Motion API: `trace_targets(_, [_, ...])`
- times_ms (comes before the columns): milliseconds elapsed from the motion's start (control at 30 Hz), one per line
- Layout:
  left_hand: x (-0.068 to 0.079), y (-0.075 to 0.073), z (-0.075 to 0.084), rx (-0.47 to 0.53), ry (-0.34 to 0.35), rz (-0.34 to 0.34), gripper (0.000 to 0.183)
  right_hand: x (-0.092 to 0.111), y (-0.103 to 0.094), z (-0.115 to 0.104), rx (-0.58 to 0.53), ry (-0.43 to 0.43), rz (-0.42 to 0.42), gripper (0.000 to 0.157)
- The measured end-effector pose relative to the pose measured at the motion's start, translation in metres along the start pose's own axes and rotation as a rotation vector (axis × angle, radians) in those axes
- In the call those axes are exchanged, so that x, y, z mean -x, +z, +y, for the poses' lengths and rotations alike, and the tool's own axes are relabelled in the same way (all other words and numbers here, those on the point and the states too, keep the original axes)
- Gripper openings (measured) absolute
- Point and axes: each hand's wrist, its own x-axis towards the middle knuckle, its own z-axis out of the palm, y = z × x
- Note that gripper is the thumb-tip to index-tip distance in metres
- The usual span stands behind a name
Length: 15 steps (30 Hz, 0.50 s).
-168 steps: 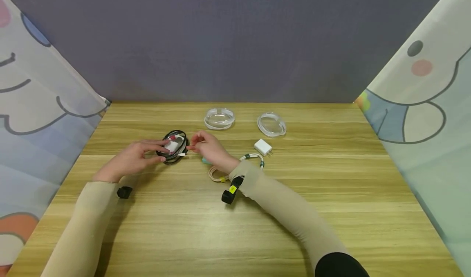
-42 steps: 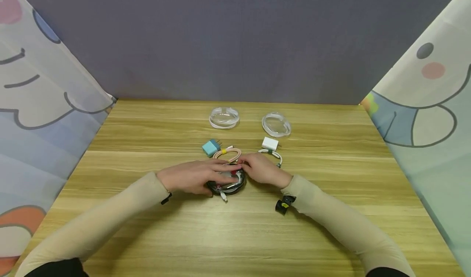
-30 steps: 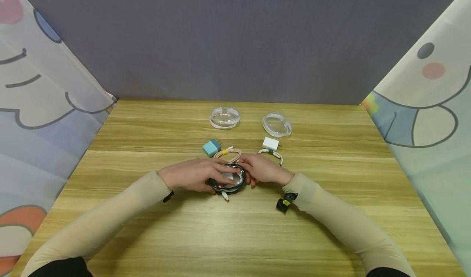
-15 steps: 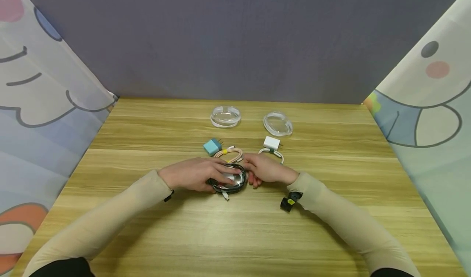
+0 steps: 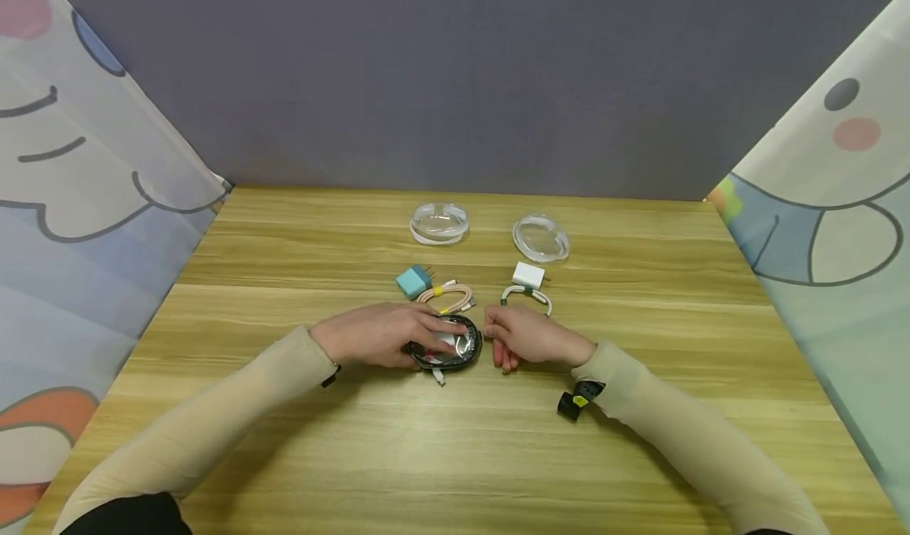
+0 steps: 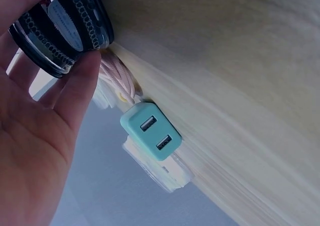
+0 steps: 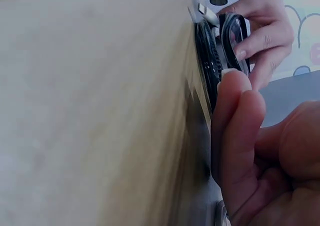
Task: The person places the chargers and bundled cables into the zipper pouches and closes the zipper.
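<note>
A coiled black cable (image 5: 473,356) with clear wrapping and a white label lies mid-table; its white plug end (image 5: 438,377) sticks out toward the person. My left hand (image 5: 384,334) grips it from the left, fingers over its top. In the left wrist view the fingers close about the black coil (image 6: 80,16). Just right of the coil is my right hand (image 5: 536,336), fingers curled, fingertips beside the coil's edge. In the right wrist view two curled fingers (image 7: 239,131) hide the thumb and index tips, so anything pinched there cannot be made out.
Behind the coil lie a teal plug charger (image 5: 413,282) and a pinkish cable (image 5: 455,288) with yellow ties. Behind the right hand are a white charger (image 5: 528,274) and a white cable (image 5: 546,301) with dark ties. Two wrapped white coils (image 5: 435,240) stand farther back.
Over several seconds the black coil has come from the left to mid-table with both hands. During the last second the right hand has drawn slightly rightward, away from the coil's edge; the left keeps its grip.
</note>
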Motion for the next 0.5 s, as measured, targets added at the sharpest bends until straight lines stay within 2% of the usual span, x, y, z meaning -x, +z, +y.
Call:
trace_targets(300, [0.0, 0.001, 0.001, -0.001, -0.017, 0.0, 0.059, 0.008, 0.006, 0.003, 0.029, -0.027, 0.004, 0.02])
trace_targets(500, [-0.001, 0.002, 0.0, -0.013, 0.0, 0.016, 0.06, 0.012, 0.01, 0.002, 0.05, -0.038, 0.005, 0.021])
